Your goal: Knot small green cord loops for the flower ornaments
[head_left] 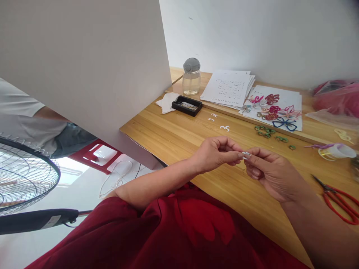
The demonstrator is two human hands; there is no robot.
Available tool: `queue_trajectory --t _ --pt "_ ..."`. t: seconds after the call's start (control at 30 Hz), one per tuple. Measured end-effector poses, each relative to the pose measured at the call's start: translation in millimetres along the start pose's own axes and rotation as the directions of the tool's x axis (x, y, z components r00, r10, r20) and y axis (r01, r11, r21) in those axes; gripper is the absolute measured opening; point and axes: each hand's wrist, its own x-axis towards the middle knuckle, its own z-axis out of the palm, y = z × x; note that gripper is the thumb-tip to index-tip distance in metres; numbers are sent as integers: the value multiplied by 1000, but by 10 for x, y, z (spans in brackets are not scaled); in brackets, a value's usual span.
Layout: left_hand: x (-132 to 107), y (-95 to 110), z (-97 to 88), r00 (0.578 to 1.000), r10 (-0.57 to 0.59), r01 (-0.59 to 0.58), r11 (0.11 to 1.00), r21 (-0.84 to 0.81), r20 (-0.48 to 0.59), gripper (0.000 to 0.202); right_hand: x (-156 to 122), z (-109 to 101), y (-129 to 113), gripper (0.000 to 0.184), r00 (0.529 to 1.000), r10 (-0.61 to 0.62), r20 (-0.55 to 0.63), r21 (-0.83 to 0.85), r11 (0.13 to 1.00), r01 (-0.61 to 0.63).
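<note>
My left hand [217,154] and my right hand [270,170] meet above the wooden table, thumbs and fingers pinched on a small white curved paper piece [246,155]. A thin strand seems to hang beneath it, too fine to make out. Beyond my hands, a few similar white crescent cut-outs [225,128] lie on the wood. Several small green curled pieces [265,131] are farther right. Scissors with red handles [338,200] rest beside my right wrist.
A black tray [187,105] with small bits sits near a clear bottle [191,80]. Paper sheets [228,87] and colourful wrapped flower shapes [272,108] lie at the back. A spool [336,151] stands right. A grey partition [92,56] and a fan [25,175] are left.
</note>
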Motion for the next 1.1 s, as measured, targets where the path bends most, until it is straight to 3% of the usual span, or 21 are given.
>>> queue_trajectory --t 0.1,0.4,0.5,0.57,0.63,0.67,0.73,0.8,0.87,0.9,1.0,1.1 --pt "19 -26 -3 999 16 -17 999 -28 -47 58 -19 -20 20 42 999 -44 7 -40 998 44" --pt "36 -34 -15 998 -47 43 995 -94 -42 52 -61 -45 45 38 995 -100 1 -120 988 99" --pt "55 -48 -15 996 -32 26 997 -79 -83 49 -151 -14 58 33 982 -167 -93 -243 960 140" --pt "73 -65 -18 994 -16 11 999 -52 -105 45 -234 21 89 24 949 -258 -181 -376 910 176" --pt "89 -85 -21 993 9 -12 1000 -18 -120 38 -304 53 132 14 888 -409 -210 -560 795 233" --pt "96 -93 -22 992 28 -27 1000 12 -126 33 -326 64 153 11 846 -504 -174 -662 696 278" --pt "103 -106 -24 988 85 -70 990 123 -128 21 -335 70 177 6 717 -697 10 -819 406 406" --pt "97 -109 -28 983 157 -125 952 279 -97 12 -310 60 157 7 554 -797 240 -848 105 519" --pt "80 -101 -36 980 196 -170 893 416 -20 9 -271 39 85 10 443 -808 389 -811 -71 581" --pt "68 -93 -41 980 196 -186 872 453 23 11 -251 25 35 11 429 -797 425 -796 -104 597" --pt "31 -50 -48 981 145 -188 882 432 130 24 -184 -31 -125 12 461 -771 440 -768 -57 638" --pt "9 9 -46 981 101 -153 930 335 166 47 -87 -93 -207 11 570 -754 328 -737 173 653"
